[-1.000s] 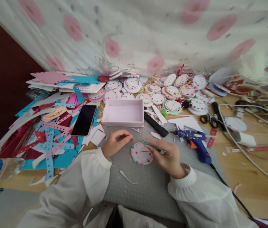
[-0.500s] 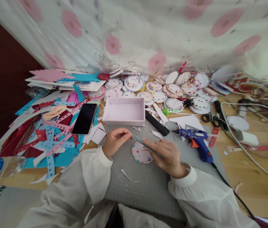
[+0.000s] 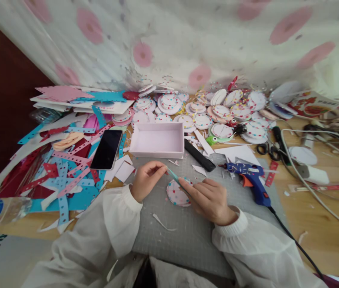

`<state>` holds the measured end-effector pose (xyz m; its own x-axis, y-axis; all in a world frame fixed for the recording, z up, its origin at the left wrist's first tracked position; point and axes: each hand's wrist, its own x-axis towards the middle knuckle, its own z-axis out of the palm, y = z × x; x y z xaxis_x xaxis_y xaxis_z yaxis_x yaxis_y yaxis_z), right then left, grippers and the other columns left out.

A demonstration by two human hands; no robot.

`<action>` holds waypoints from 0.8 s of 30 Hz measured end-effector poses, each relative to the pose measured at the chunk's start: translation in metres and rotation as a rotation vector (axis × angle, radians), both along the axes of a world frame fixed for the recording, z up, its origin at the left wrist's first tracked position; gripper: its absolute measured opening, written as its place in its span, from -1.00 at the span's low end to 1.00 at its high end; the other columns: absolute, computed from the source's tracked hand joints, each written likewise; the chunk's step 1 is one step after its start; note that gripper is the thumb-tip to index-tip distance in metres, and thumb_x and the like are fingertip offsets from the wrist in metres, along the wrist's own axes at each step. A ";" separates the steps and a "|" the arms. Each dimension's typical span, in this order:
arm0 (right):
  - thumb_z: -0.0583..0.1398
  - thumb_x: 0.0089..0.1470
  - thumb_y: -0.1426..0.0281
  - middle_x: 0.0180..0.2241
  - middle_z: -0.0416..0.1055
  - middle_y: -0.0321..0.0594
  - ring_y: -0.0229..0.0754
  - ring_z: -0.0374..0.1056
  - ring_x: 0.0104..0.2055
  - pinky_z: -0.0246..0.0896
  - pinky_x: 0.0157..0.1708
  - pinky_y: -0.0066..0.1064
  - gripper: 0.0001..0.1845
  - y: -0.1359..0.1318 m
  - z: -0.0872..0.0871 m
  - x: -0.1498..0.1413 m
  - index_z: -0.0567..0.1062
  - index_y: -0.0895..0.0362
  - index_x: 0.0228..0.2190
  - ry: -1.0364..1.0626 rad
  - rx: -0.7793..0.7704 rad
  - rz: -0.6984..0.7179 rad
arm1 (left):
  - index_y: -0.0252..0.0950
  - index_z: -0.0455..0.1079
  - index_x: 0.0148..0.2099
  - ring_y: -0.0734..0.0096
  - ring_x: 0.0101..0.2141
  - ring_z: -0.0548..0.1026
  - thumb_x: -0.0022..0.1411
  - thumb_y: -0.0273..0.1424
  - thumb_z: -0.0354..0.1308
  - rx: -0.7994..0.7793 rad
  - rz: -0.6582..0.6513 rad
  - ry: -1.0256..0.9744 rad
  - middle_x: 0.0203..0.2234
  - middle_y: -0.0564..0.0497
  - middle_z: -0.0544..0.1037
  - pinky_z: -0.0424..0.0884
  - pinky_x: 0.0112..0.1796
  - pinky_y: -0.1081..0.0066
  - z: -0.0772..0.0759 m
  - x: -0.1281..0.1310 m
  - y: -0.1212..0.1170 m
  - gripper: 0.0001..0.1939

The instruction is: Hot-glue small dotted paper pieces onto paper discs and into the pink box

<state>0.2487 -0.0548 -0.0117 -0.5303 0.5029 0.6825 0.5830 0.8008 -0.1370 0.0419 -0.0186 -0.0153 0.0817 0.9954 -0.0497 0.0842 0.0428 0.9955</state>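
Observation:
My right hand [image 3: 209,198] is closed around slim teal tweezers [image 3: 173,176], whose narrow end points left toward my other hand. Thumb and forefinger of my left hand [image 3: 148,180] are pinched together right at that tip. What they hold is too small to make out, though a speck of red shows there. Just below the tweezers, a round white disc [image 3: 177,195] with red and blue dots around its rim lies on the grey cutting mat [image 3: 184,240]. My right fingers cover part of its right side.
A white open box [image 3: 157,140] stands behind my hands, with a phone [image 3: 107,150] on its left. A blue glue gun [image 3: 251,178], black scissors [image 3: 268,151] and a white cable lie right. Dotted discs [image 3: 169,103] pile up behind; paper strips [image 3: 63,176] heap left.
My right hand has turned slightly and its fingers have slid along the tweezers toward the tip; the rear end no longer shows. My left hand stays almost in place.

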 end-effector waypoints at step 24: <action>0.24 0.06 0.37 -0.42 0.42 -0.22 -0.23 0.34 -0.38 0.24 -0.47 -0.41 -0.91 0.005 0.010 0.000 0.57 0.08 -0.38 0.790 -0.813 -0.177 | -0.34 0.46 -0.36 0.44 -0.46 0.49 0.10 -0.22 0.24 -0.030 -0.125 -0.012 -0.52 -0.01 0.57 0.41 -0.40 0.46 0.006 -0.004 0.001 -0.75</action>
<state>0.2485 -0.0496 -0.0013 0.0240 0.9723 0.2326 0.1994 0.2234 -0.9541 0.0380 -0.0171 -0.0095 0.2057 0.9755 -0.0775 0.0788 0.0624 0.9949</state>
